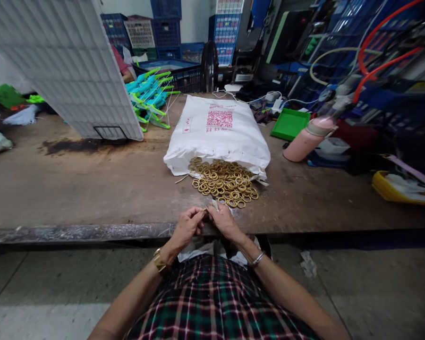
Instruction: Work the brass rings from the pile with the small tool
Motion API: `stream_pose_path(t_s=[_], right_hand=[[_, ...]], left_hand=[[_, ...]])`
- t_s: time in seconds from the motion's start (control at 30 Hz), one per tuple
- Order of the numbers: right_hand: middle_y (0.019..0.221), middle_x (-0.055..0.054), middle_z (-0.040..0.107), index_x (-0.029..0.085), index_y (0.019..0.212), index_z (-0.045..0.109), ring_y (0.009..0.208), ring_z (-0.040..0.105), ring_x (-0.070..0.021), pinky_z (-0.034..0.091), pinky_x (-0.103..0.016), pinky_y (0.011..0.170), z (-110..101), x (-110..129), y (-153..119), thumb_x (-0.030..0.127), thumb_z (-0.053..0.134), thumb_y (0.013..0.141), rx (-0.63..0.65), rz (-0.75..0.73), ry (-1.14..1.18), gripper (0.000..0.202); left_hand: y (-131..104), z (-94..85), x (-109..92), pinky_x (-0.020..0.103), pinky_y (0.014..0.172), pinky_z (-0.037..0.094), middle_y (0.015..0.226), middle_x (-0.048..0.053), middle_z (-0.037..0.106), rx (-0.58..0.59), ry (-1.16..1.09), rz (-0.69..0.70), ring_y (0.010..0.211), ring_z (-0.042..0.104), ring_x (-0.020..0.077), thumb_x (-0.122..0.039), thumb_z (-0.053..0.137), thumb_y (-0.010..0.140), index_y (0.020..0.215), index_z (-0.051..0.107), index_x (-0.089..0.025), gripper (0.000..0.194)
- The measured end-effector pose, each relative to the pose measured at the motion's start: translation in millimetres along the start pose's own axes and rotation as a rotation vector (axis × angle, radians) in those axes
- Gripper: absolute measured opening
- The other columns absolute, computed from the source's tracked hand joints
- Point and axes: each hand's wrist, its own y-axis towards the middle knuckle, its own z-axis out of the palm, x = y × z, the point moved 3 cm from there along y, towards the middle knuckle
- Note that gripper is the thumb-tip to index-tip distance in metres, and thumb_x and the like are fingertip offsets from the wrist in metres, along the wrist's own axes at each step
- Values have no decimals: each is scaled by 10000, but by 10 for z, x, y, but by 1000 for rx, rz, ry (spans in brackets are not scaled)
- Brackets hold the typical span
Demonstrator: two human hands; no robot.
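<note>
My left hand (pixel 188 227) and my right hand (pixel 224 221) meet fingertip to fingertip at the table's front edge. Pinched in the left fingers is a small brass-coloured ring (pixel 205 210), mostly covered by the fingertips. A small flat grey blade-like piece (pixel 215 205) sticks up from my right hand, its lower part hidden in the grip. Just beyond the hands, a pile of brass-coloured rings (pixel 226 182) spills out of the mouth of a white woven sack (pixel 198 118) lying on its side.
On the wooden table (pixel 92 193), a white ribbed panel (pixel 81 71) stands at left, beside teal and lime plastic bows (pixel 152 99). To the right are a green tray (pixel 290 123), a pink cylinder (pixel 304 141) with hoses, and a yellow container (pixel 403 191). Crates stand behind.
</note>
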Motion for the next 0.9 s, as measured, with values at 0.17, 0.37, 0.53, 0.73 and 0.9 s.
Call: stream_pose_path(t_s=[0.17, 0.37, 0.53, 0.73, 0.9], right_hand=[[542, 62, 399, 186, 591, 444, 537, 357, -93, 298, -215, 528, 12, 6, 8, 371, 439, 736, -57, -20, -81, 235], [584, 43, 478, 179, 679, 514, 570, 422, -107, 337, -216, 559, 4, 36, -53, 352, 438, 744, -43, -51, -138, 200], [771, 0, 588, 168, 889, 575, 706, 516, -125, 390, -226, 655, 38, 113, -142, 340, 492, 740, 44, -139, -169, 243], [661, 16, 557, 163, 733, 576, 647, 502, -115, 388, -233, 649, 60, 68, -129, 372, 472, 761, 35, -112, -122, 235], [557, 47, 497, 174, 659, 526, 527, 441, -94, 361, -215, 541, 54, 37, -112, 376, 475, 736, 18, -16, 22, 222]], left_hand=[[-28, 7, -4, 176, 369, 298, 503, -30, 526, -56, 13, 22, 356, 408, 44, -456, 619, 688, 678, 571, -127, 332], [-24, 19, 20, 159, 362, 299, 514, -44, 498, -36, -272, -105, 405, 423, 49, -353, 702, 607, 731, 546, -131, 298], [-13, 9, 10, 142, 363, 267, 511, -71, 480, -45, -463, -197, 395, 399, 34, -223, 730, 534, 783, 512, -147, 339], [-36, 29, 23, 135, 365, 256, 500, -73, 480, -29, -506, -212, 390, 388, 28, -199, 699, 546, 737, 476, -159, 296], [-82, 49, 46, 155, 371, 316, 598, -32, 558, -67, -385, -63, 417, 435, 48, -328, 654, 647, 781, 469, -167, 279]])
